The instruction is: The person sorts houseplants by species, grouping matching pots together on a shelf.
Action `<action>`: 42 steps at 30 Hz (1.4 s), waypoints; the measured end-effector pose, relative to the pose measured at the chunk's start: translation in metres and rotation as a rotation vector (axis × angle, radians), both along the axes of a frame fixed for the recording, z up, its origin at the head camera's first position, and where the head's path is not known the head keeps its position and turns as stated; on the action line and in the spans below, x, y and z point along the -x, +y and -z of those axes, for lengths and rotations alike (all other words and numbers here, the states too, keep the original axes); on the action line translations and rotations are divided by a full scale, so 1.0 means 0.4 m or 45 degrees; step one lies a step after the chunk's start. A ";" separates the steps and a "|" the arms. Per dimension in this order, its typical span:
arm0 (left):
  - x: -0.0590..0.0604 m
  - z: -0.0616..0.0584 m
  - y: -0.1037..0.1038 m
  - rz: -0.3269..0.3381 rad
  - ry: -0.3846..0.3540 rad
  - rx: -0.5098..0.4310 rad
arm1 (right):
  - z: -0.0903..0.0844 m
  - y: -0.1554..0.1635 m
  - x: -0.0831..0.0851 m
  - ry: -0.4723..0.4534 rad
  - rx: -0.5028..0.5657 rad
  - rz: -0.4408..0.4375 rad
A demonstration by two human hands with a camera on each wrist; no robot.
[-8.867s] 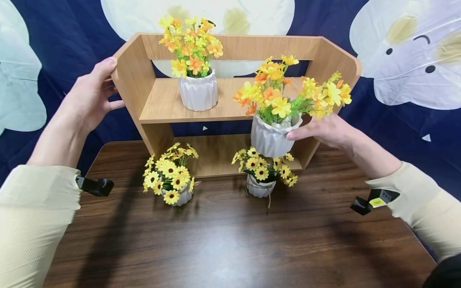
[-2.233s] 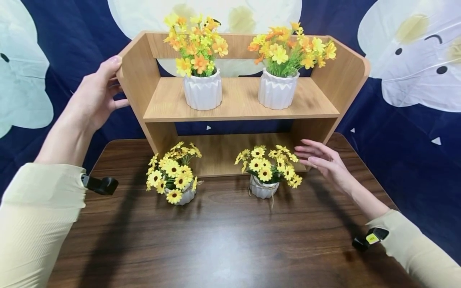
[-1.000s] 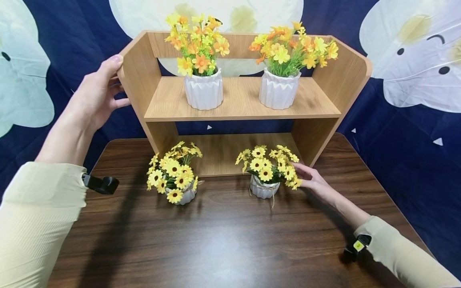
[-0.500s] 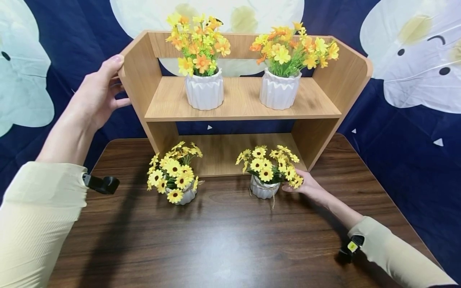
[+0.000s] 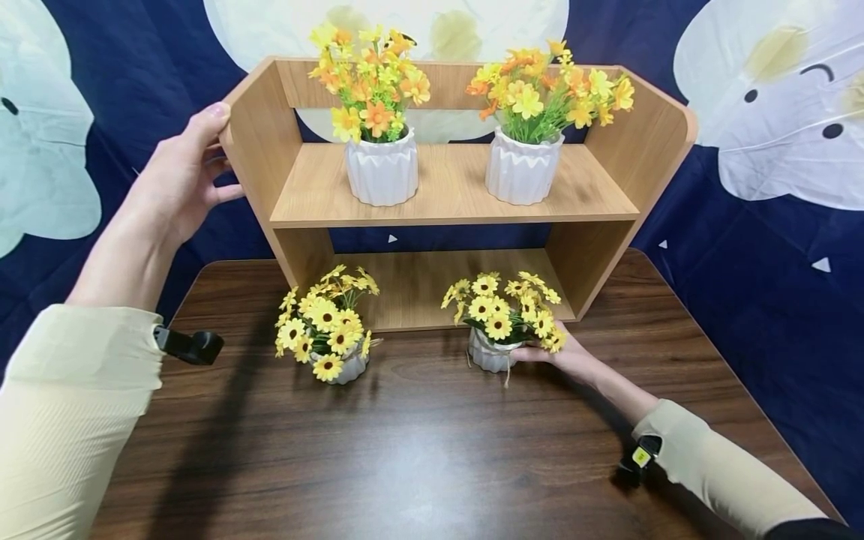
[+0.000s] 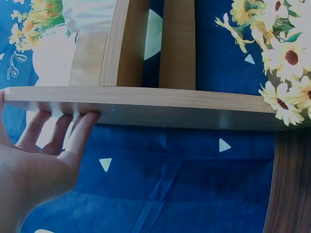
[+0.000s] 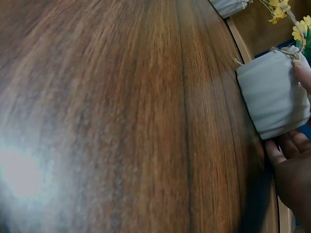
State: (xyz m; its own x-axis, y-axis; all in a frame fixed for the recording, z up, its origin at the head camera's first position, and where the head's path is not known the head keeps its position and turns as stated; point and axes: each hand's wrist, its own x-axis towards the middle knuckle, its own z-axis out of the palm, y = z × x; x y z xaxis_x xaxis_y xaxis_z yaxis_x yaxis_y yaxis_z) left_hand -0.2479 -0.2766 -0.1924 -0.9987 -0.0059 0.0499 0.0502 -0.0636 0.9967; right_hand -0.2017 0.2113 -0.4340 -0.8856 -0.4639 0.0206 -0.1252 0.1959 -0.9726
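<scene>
On the left, my left hand holds the front edge of the wooden shelf's side panel. The left wrist view shows its bent fingertips against the panel's outer face. My right hand grips the right-hand small white pot of yellow daisies, thumb in front; the flowers partly cover the hand. In the right wrist view the twine-tied pot stands on the table, with fingers at its base. Another pot of yellow daisies stands to the left, before the shelf.
Two larger white pots, left and right, with orange and yellow flowers, stand on the upper shelf board. The lower board lies behind the daisies. The dark wood table extends forward. A blue cloth hangs behind.
The right-hand orange-yellow pot went from my right hand onto the upper board. My right hand then moved down and left, and took hold of the right daisy pot. The left hand stays on the shelf.
</scene>
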 end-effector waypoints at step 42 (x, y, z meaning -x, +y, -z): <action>0.000 0.000 0.002 -0.014 0.002 0.027 | -0.027 -0.018 0.019 0.080 -0.002 -0.128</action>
State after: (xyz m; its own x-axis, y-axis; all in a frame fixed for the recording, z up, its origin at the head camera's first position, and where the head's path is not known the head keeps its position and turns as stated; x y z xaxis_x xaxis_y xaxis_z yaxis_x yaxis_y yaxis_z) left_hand -0.2479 -0.2758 -0.1922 -0.9985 -0.0155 0.0519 0.0525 -0.0416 0.9978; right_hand -0.2093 0.2040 -0.4232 -0.8315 -0.5507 0.0735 -0.2050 0.1812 -0.9619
